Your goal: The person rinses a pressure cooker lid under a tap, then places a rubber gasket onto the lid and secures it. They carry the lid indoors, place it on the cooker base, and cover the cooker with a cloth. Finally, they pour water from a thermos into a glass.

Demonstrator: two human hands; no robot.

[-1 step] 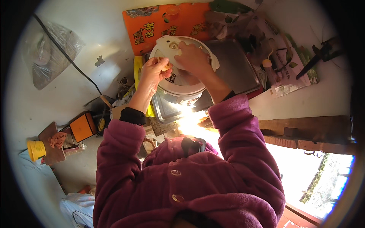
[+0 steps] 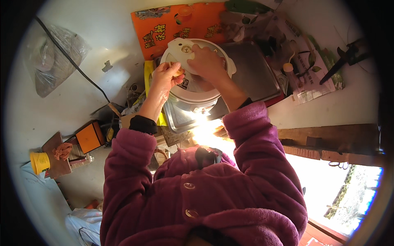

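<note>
Pinched in the left hand (image 2: 165, 78), a yellowish piece (image 2: 179, 72) is over the lid (image 2: 175, 52); the right hand (image 2: 208, 64) curls there, clamped or not I can't tell. The cooker (image 2: 192, 107) looks covered; the piece isn't set down.

To your left, the pale wall (image 2: 111, 84) is marked and catches a soft patch of light off the left edge of the tray (image 2: 254, 74). A black cable (image 2: 78, 65) slants down that wall. Past the tray's far edge you have an orange printed sheet (image 2: 172, 26); beyond its right edge, a pale pink sheet (image 2: 305, 92) on the wall. Off the near right corner you see a brown wooden beam (image 2: 336, 137). Below it, daylight (image 2: 320, 180) is blown out white, so you can't tell door from window. Harsh glare (image 2: 205, 130) sits at the tray's near edge.
</note>
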